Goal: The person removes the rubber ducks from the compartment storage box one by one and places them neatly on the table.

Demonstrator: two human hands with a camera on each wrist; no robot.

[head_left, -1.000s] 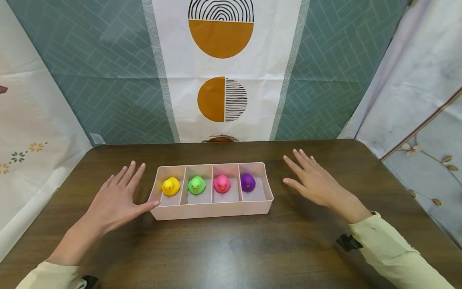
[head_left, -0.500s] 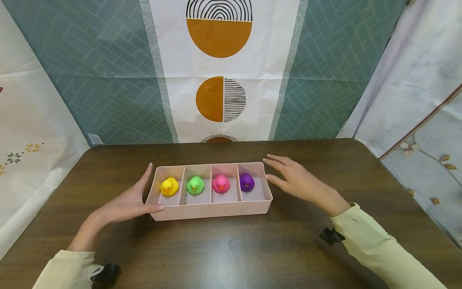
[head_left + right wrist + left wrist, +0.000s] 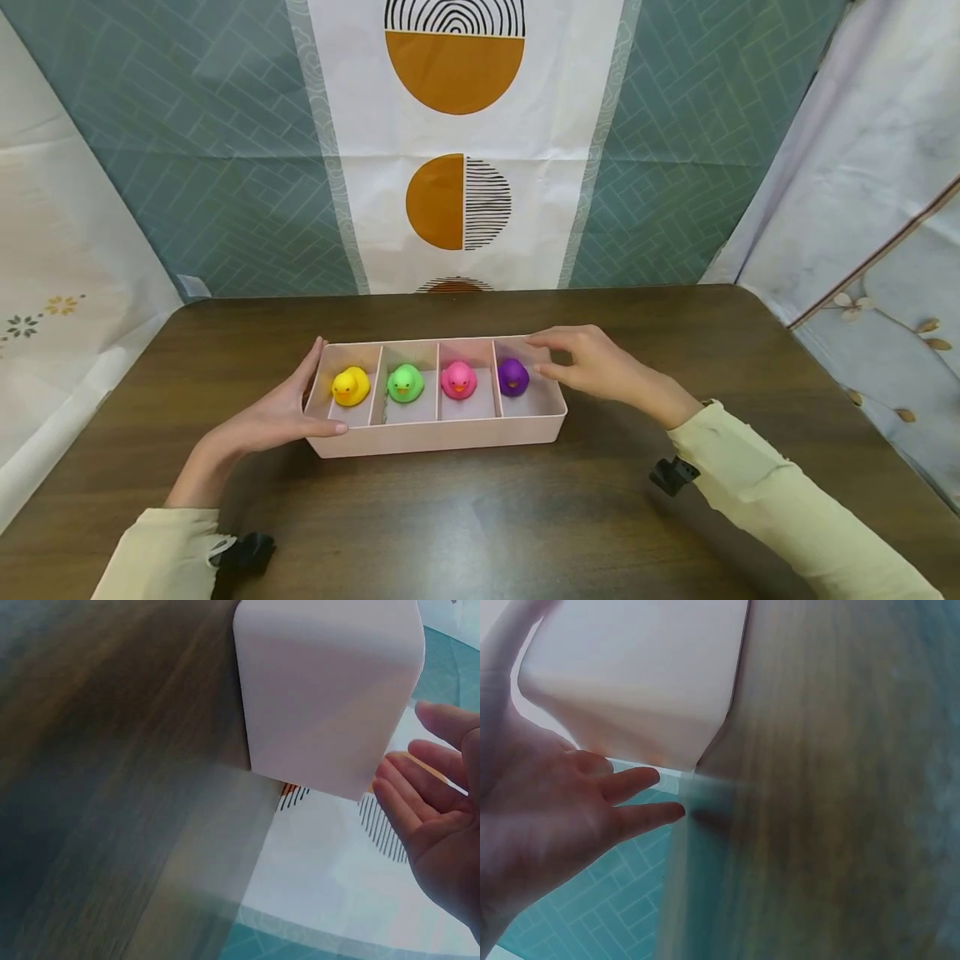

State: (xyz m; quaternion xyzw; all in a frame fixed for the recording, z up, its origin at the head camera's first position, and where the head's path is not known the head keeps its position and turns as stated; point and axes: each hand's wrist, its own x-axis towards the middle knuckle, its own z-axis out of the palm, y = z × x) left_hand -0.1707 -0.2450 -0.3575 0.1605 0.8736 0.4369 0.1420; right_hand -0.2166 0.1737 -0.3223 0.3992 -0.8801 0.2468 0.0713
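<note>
A long pink box (image 3: 442, 433) with divided compartments sits on the table. A yellow toy duck (image 3: 351, 387), a green toy duck (image 3: 406, 383), a pink toy duck (image 3: 459, 380) and a purple toy duck (image 3: 513, 377) each occupy one compartment, from left to right. My left hand (image 3: 281, 414) spans the box's left end, its thumb along the front rim and its fingers at the back corner. My right hand (image 3: 596, 362) hovers over the right end, fingers relaxed near the back rim, thumb close to the purple duck. Nothing is between its fingers.
The brown wooden table (image 3: 465, 517) extends around the box. Behind it hangs a patterned cloth (image 3: 465, 200) with teal sides. White curtains stand to the left and right. Black straps (image 3: 675, 473) are on both wrists.
My left hand has closed in on the left end of the box. My right hand has moved left, from beside the box to over its right end. The ducks remain in their compartments.
</note>
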